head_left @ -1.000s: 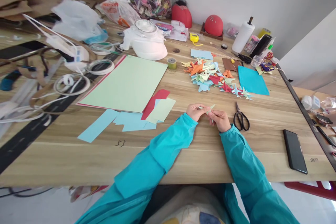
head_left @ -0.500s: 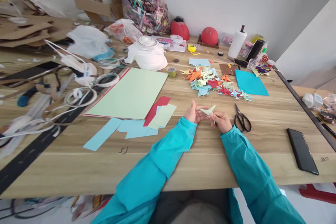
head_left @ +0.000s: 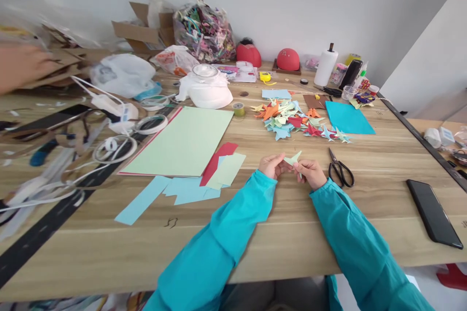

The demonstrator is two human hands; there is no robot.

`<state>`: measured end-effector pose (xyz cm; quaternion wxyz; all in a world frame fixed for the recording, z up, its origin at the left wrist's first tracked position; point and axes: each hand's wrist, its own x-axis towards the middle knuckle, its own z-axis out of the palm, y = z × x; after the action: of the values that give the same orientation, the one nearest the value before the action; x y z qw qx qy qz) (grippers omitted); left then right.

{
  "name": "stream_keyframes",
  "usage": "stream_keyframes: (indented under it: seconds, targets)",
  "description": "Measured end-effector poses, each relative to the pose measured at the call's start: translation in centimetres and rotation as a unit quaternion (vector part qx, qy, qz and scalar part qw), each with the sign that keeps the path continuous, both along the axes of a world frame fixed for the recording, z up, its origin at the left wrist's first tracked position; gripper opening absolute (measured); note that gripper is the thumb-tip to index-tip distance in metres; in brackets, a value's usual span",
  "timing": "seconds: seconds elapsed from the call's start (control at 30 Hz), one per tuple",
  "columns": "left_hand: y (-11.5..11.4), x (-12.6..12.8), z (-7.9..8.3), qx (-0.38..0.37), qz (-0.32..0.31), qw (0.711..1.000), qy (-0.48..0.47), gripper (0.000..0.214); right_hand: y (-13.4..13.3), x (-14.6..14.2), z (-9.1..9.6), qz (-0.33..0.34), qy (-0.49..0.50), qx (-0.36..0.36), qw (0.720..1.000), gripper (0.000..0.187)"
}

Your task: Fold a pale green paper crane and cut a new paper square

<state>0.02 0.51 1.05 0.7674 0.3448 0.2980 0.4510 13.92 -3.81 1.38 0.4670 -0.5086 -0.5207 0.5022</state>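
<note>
Between my two hands is a small pale green folded paper piece [head_left: 293, 159] with pointed ends, like the folded shapes in the pile. My left hand [head_left: 273, 165] pinches its left side, thumb on top. The fingers of my right hand [head_left: 309, 173] are closed on its lower right part. Beyond my hands lies a pile of folded paper shapes [head_left: 288, 119] in orange, green, blue and red. Black-handled scissors [head_left: 339, 169] rest just right of my right hand, blades pointing away. To the left are cut strips of light green paper [head_left: 228, 170], red paper [head_left: 216, 160] and blue paper [head_left: 193, 188].
Large pale green sheets [head_left: 182, 141] lie left of centre. A phone [head_left: 433, 211] is at the right, a turquoise square [head_left: 350, 117] behind the scissors. Cables [head_left: 113, 148] and bags crowd the left. Another person's hand [head_left: 25, 65] shows at the far left edge.
My left hand has gone from spread fingers to a pinch on the green paper piece. The view has tilted up slightly, and another person's hand has come in at the left.
</note>
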Motion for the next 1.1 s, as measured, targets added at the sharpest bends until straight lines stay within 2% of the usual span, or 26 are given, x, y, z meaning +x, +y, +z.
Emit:
stream_keyframes:
  seconds: [0.2, 0.4, 0.6, 0.83, 1.1]
  targets:
    - [-0.6, 0.5, -1.0, 0.029, 0.024, 0.997, 0.073, 0.036, -0.2, -0.6, -0.1, 0.038, -0.019, 0.003, 0.999, 0.042]
    - [-0.5, 0.2, -0.1, -0.029, 0.081, 0.996, 0.033, 0.034, -0.5, -0.9, -0.3, 0.023, 0.006, 0.035, 0.999, 0.031]
    - [-0.5, 0.0, -0.1, -0.011, 0.104, 0.991, 0.085, 0.042, -0.7, -1.0, -0.3, -0.001, -0.040, 0.071, 0.997, 0.032]
    - [-0.2, -0.3, -0.4, 0.014, 0.089, 0.990, 0.112, 0.036, -0.7, -1.0, -0.6, -0.013, -0.059, 0.084, 0.995, 0.038]
    - [-0.2, -0.6, 0.3, -0.004, 0.040, 0.998, 0.052, 0.030, -0.8, -1.0, -0.5, -0.032, -0.060, 0.083, 0.994, 0.037]
